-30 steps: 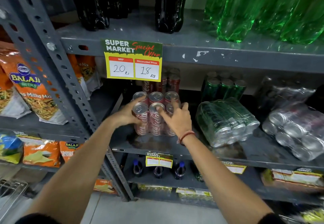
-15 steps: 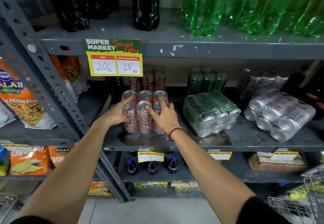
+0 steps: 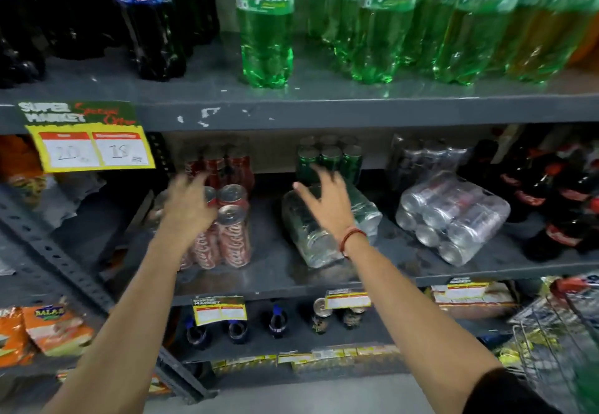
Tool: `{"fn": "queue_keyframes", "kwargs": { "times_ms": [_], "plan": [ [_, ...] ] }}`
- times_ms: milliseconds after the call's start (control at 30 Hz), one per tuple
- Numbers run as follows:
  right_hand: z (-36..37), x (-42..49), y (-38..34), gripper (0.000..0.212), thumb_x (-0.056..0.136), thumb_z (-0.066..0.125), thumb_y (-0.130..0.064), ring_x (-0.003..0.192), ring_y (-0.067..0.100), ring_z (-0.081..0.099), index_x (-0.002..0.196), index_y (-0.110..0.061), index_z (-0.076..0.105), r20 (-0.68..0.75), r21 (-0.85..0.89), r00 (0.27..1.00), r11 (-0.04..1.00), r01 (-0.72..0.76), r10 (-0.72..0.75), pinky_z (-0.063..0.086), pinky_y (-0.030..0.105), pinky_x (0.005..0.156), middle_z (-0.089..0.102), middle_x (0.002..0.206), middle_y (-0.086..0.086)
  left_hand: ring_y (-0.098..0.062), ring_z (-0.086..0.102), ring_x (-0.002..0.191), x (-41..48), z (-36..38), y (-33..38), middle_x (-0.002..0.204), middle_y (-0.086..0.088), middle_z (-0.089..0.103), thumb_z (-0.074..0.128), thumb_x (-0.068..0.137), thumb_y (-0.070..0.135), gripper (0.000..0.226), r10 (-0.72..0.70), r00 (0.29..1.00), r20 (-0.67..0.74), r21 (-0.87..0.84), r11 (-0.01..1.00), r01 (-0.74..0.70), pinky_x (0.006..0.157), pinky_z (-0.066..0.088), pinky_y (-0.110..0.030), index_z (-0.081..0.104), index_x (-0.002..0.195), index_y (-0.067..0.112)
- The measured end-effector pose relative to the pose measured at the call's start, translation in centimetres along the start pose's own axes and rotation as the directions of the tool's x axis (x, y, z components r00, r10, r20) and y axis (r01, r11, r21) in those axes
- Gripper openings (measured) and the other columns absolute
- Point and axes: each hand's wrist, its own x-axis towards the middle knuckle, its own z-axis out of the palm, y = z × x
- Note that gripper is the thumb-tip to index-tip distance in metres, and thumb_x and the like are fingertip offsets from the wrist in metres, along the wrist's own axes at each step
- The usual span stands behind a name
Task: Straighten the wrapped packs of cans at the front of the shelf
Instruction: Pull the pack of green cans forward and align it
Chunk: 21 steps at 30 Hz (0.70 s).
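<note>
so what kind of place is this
Most likely a supermarket drinks aisle: a metal shelf carries a "Super Market Special Offer" price tag, with Sprite bottles above and wrapped packs of cans below.

Motion blur smears the left hand point(image 3: 186, 207), so its fingers cannot be counted, nor whether they touch the red can pack point(image 3: 223, 235). That hand covers the pack's left cans. The right hand point(image 3: 327, 203) is spread and soft-edged in front of the green can pack point(image 3: 311, 238), hiding its upper middle; contact cannot be told. The price tag point(image 3: 89, 136) is blurred and its small print unreadable. The green bottles point(image 3: 382, 24) are cut off by the top edge. The wire basket point(image 3: 551, 342) runs out of the right edge. Small labels on the lower shelf edge point(image 3: 218, 310) are illegible.
</note>
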Motion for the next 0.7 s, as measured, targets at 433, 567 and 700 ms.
{"fn": "queue_keyframes", "kwargs": {
  "times_ms": [433,567,700],
  "plan": [
    [-4.5,7.4,9.9,0.112,0.063,0.067,-0.070,0.144,0.027,0.020,0.149,-0.033,0.005,0.611,-0.095,0.740,0.954,-0.285,0.282,0.022,0.041,0.115,0.016,0.159,0.004,-0.037,0.025,0.141,1.3,14.6,12.7,0.154,-0.023,0.021,0.052,0.085,0.057,0.078,-0.317,0.871,0.376,-0.513,0.711,0.481,0.108,0.031,-0.039,0.014,0.148,0.032],
    [-4.3,7.9,10.5,0.111,0.065,0.071,-0.062,0.144,0.027,0.021,0.150,-0.028,0.008,0.607,-0.033,0.752,0.953,-0.300,0.258,0.023,0.040,0.113,0.016,0.159,0.005,-0.038,0.052,0.116,1.8,15.5,13.4,0.130,-0.019,0.054,0.054,0.084,0.056,0.066,-0.444,0.862,0.246,-0.499,0.704,0.505,0.088,0.043,-0.037,0.035,0.137,0.022],
    [-4.4,7.7,10.8,0.113,0.063,0.076,-0.059,0.141,0.026,0.027,0.149,-0.022,0.013,0.561,0.039,0.799,0.957,-0.287,0.216,0.026,0.037,0.112,0.025,0.156,0.006,-0.036,0.055,0.112,1.9,15.8,13.3,0.123,-0.018,0.059,0.057,0.081,0.058,0.063,-0.458,0.867,0.196,-0.506,0.711,0.489,0.086,0.045,-0.037,0.042,0.129,0.019]
  ]
}}
